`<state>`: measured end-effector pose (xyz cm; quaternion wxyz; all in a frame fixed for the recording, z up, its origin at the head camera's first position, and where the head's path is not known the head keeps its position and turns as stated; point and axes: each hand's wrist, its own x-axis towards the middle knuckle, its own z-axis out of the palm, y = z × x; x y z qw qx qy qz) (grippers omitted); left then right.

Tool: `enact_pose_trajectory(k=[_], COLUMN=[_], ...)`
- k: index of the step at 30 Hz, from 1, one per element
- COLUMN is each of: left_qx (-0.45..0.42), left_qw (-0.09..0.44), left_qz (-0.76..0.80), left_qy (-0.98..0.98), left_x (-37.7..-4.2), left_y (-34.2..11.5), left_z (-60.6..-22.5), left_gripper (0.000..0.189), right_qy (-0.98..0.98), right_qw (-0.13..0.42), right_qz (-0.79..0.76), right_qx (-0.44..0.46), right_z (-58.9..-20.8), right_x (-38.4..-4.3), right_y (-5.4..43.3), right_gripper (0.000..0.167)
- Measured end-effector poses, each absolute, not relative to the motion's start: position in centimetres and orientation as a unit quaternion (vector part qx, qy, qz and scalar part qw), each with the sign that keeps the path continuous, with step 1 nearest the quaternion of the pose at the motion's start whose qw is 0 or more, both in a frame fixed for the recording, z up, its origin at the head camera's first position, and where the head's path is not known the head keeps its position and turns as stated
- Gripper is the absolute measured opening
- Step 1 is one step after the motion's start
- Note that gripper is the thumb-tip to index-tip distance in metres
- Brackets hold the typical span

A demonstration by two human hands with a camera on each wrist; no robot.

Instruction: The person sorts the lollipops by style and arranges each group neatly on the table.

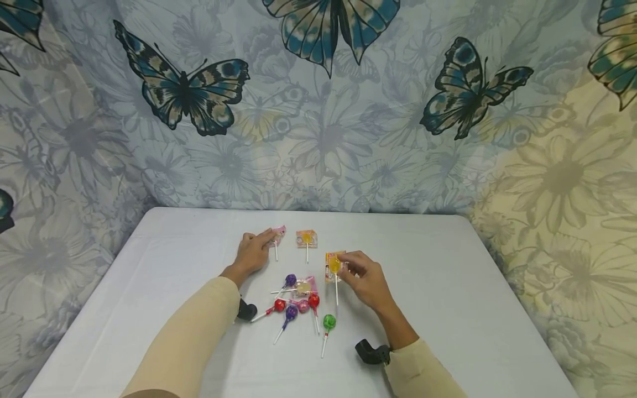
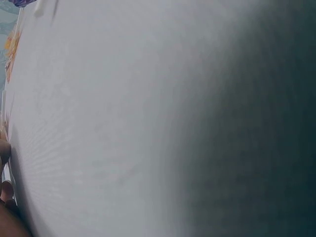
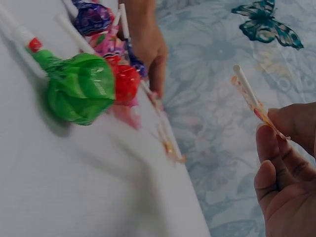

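In the head view my left hand [image 1: 252,251] is at the far left of the group, its fingertips on the edge of a pink-wrapped flat lollipop [image 1: 280,234]. Only a bit of that hand [image 2: 6,192] shows in the left wrist view. My right hand [image 1: 367,276] pinches a flat yellow lollipop in an orange-printed wrapper [image 1: 330,271] between thumb and fingers, above the table with its stick toward me. The right wrist view shows this lollipop [image 3: 252,96] edge-on. Between the hands, a similar orange-wrapped lollipop [image 1: 307,239] lies flat at the back.
Nearer me lies a loose cluster: purple lollipops [image 1: 291,313], red lollipops [image 1: 313,300], a pink ball lollipop [image 1: 303,305], a pink-wrapped flat lollipop [image 1: 304,287] and a green lollipop [image 1: 329,321]. A white cloth covers the table [image 1: 448,287]; a butterfly-patterned backdrop [image 1: 328,138] stands behind.
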<state>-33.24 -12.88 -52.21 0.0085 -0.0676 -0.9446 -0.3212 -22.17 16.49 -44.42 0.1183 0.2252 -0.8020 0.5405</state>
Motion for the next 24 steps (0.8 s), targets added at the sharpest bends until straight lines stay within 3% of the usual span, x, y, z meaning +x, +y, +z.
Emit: enact_pose_trajectory(k=[24], left_qx=[-0.076], left_qw=[0.013], left_qz=[-0.327], left_qy=[-0.942], left_x=[-33.2], left_y=[-13.0], left_z=[-52.2], left_gripper=[0.040], right_qy=[-0.799], right_qw=[0.135], right_qz=[0.552], right_qx=[0.196], right_z=[-42.4], right_x=[-27.0], right_y=[17.0], right_gripper=[0.030])
